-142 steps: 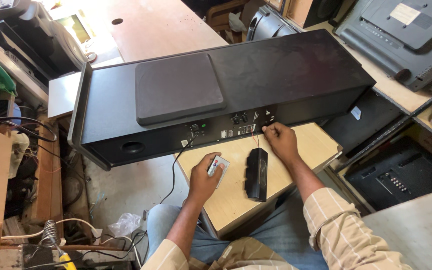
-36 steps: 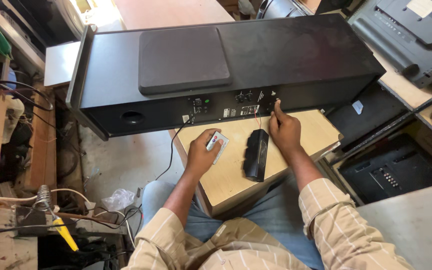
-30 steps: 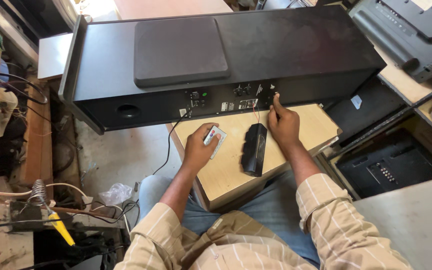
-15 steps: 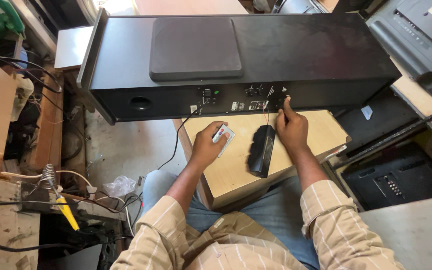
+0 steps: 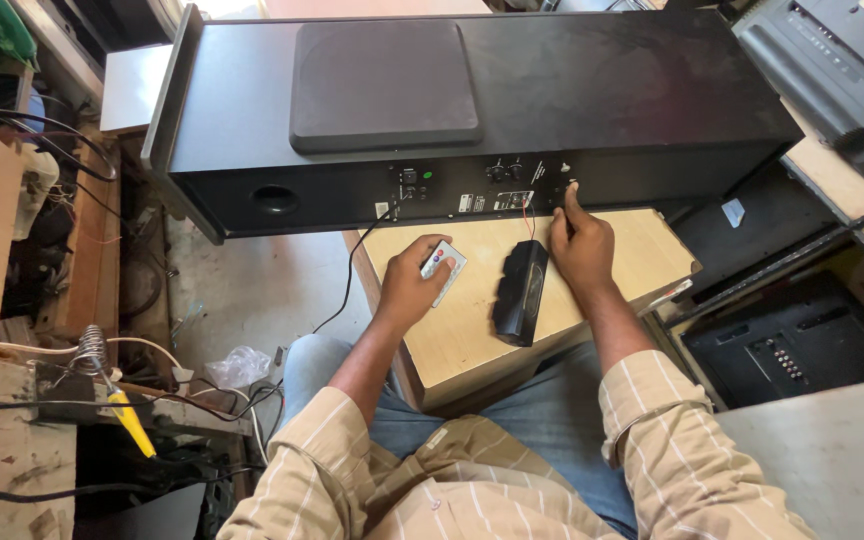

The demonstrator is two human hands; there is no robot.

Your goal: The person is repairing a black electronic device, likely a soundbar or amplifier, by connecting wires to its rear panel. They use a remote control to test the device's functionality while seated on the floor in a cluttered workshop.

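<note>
Head cam: left hand (image 5: 414, 290) is curled round a small white remote (image 5: 443, 271) w/ coloured buttons, thumb on top, resting on the light wooden stool top (image 5: 632, 262) just in front of the big black speaker cabinet (image 5: 592, 80). Right hand (image 5: 580, 243) is loosely closed, holding nothing, index finger stretched out & touching the cabinet's rear control panel (image 5: 472, 190) near its right end. Between the two hands, also in front of the cabinet, lies a small black oblong speaker (image 5: 520, 292) on the stool top; a thin red wire (image 5: 529, 220) runs from it up to the panel. A black cable (image 5: 347, 280) drops from the panel's left part toward the floor. The cabinet lies on its side across the stool, a grey rectangular pad (image 5: 384, 82) on its upper face, a round port hole (image 5: 275, 197) left of the panel. Left of the cabinet, lower down: a soldering iron w/ yellow handle (image 5: 132, 425) in a coil stand. Right of the cabinet: black electronics casings (image 5: 792, 345).
</note>
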